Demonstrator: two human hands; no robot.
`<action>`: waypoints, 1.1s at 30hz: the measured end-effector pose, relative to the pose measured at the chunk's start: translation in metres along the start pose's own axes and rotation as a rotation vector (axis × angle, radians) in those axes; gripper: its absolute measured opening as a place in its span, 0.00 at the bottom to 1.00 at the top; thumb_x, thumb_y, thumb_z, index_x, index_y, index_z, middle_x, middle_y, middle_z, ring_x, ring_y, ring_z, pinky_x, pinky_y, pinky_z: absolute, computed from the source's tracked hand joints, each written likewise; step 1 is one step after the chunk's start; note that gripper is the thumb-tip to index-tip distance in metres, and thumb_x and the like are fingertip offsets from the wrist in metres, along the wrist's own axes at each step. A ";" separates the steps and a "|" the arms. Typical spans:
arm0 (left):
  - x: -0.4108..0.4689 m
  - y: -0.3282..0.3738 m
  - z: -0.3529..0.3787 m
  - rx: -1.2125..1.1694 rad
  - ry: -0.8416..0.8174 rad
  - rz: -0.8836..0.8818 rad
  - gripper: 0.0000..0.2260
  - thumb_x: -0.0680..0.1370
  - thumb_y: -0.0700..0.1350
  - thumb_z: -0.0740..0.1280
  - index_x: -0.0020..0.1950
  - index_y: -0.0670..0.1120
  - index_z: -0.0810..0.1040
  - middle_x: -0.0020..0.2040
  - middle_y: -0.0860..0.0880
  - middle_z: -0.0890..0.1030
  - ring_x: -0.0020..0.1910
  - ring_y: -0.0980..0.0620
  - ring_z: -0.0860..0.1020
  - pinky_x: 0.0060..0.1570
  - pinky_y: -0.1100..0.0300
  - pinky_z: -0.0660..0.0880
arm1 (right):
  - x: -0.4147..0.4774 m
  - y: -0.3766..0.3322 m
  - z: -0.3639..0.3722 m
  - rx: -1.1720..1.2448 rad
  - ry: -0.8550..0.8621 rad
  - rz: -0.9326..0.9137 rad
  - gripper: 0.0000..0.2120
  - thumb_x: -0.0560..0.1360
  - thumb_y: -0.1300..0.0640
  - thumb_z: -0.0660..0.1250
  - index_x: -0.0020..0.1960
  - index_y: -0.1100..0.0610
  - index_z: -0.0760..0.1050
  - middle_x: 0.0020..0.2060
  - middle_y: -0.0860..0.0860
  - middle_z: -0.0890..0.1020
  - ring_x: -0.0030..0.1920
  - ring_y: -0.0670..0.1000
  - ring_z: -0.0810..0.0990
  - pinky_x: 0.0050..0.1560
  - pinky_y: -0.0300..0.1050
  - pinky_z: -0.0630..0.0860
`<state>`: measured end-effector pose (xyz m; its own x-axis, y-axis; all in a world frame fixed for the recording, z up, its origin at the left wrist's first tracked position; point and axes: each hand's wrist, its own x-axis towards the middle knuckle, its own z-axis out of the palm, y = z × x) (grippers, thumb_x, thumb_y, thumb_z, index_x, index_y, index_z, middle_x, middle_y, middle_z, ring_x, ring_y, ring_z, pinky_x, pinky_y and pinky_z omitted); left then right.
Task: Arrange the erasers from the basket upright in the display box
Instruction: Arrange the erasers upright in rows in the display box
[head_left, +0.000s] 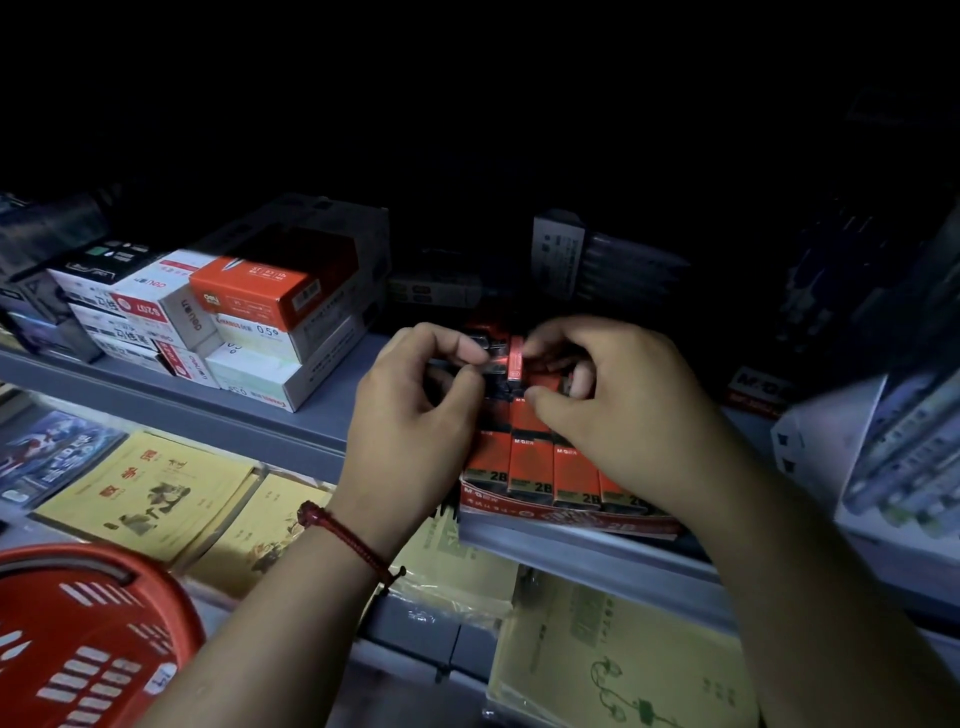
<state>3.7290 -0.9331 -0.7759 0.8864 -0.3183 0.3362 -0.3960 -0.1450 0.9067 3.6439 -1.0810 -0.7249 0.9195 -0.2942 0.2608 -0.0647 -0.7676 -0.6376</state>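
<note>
Red basket (171, 608) — dim grey shelf (332, 384)

The red display box (545, 513) sits at the shelf (311, 415) edge, holding upright rows of red-and-black erasers (530, 462) marked 2B. One red eraser (516, 359) stands on edge above the back rows. The red slotted basket (78, 649) lies lower left.

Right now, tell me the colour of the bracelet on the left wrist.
Red: the braided bracelet shows clearly in the head view.
</note>
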 end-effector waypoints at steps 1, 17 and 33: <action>0.000 -0.001 0.000 -0.005 0.003 -0.004 0.08 0.78 0.40 0.67 0.46 0.54 0.79 0.41 0.50 0.80 0.34 0.53 0.75 0.36 0.58 0.70 | 0.001 -0.002 0.002 -0.008 0.006 -0.004 0.15 0.75 0.57 0.73 0.58 0.43 0.79 0.33 0.37 0.73 0.34 0.36 0.75 0.35 0.26 0.69; 0.000 0.000 0.001 0.020 -0.004 0.004 0.08 0.79 0.40 0.70 0.47 0.54 0.82 0.44 0.50 0.83 0.38 0.46 0.82 0.37 0.57 0.74 | 0.001 0.009 0.007 0.042 0.094 0.033 0.07 0.78 0.55 0.70 0.52 0.44 0.82 0.33 0.43 0.76 0.33 0.40 0.74 0.33 0.32 0.70; -0.003 0.009 0.000 -0.108 -0.061 0.011 0.06 0.78 0.44 0.74 0.52 0.54 0.84 0.44 0.54 0.86 0.41 0.34 0.81 0.42 0.38 0.80 | -0.001 0.008 0.001 0.484 0.139 0.047 0.05 0.80 0.59 0.68 0.51 0.51 0.81 0.35 0.49 0.85 0.36 0.45 0.85 0.42 0.36 0.81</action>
<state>3.7225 -0.9335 -0.7691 0.8648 -0.3760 0.3327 -0.3742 -0.0410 0.9264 3.6429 -1.0865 -0.7308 0.8573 -0.4203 0.2973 0.1132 -0.4095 -0.9053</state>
